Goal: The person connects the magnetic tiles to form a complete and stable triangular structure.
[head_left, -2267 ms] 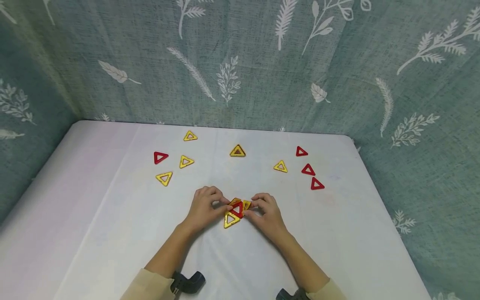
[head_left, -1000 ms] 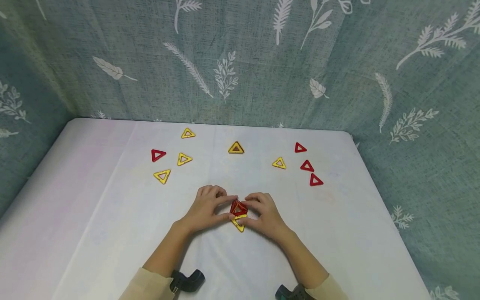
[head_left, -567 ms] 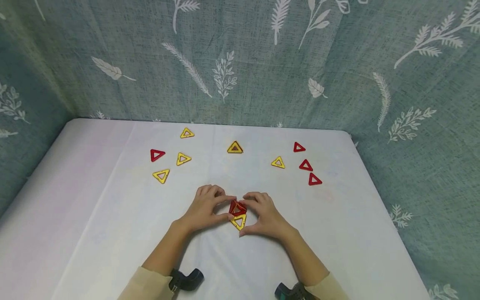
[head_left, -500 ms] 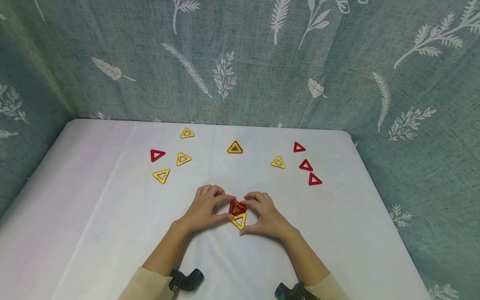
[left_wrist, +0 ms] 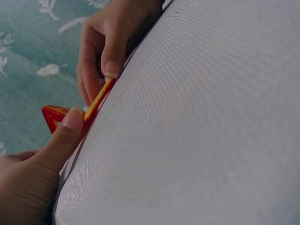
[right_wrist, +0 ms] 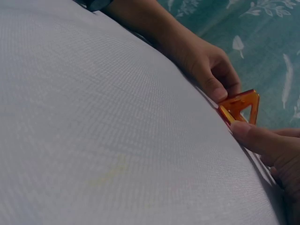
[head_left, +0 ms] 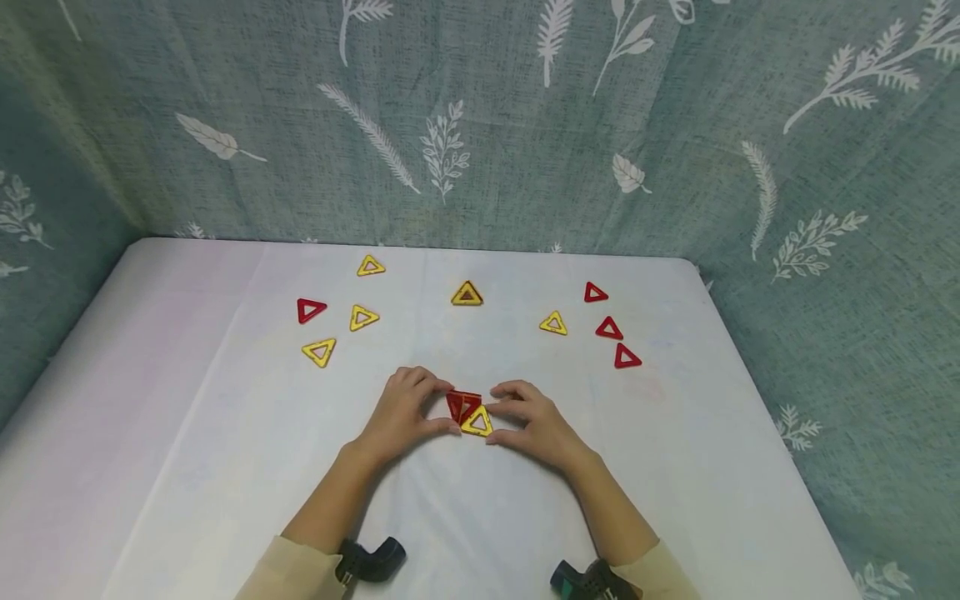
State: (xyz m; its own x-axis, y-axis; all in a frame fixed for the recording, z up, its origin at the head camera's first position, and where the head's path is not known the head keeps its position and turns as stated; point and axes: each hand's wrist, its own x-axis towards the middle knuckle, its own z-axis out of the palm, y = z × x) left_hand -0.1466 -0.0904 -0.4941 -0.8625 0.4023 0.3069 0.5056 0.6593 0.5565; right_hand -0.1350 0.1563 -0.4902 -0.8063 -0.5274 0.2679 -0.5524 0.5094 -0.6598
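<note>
In the head view a small red folded shape [head_left: 462,407], made of triangular magnetic tiles, stands at the near middle of the table. A flat yellow triangular magnetic tile [head_left: 477,422] adjoins its lower right side. My left hand [head_left: 405,408] grips the red shape from the left, index finger at its far edge and thumb at its near end. From the right, my right hand [head_left: 543,427] holds the yellow tile's outer side between thumb and fingers. In the right wrist view the raised tile [right_wrist: 248,104] looks orange and leans up beside the left thumb.
Loose yellow tiles [head_left: 319,352] and a red tile [head_left: 311,310] lie to the left. A brown-centred yellow triangle [head_left: 467,294] lies at the back middle. To the right are a yellow tile [head_left: 554,323] and red tiles [head_left: 609,328]. Patterned cloth [head_left: 480,125] hangs behind the white table [head_left: 225,458].
Flat tiles around the red one have been folded up into the standing shape. Since then it has turned counterclockwise, bringing the yellow tile to its lower right. The left hand has shifted slightly left.
</note>
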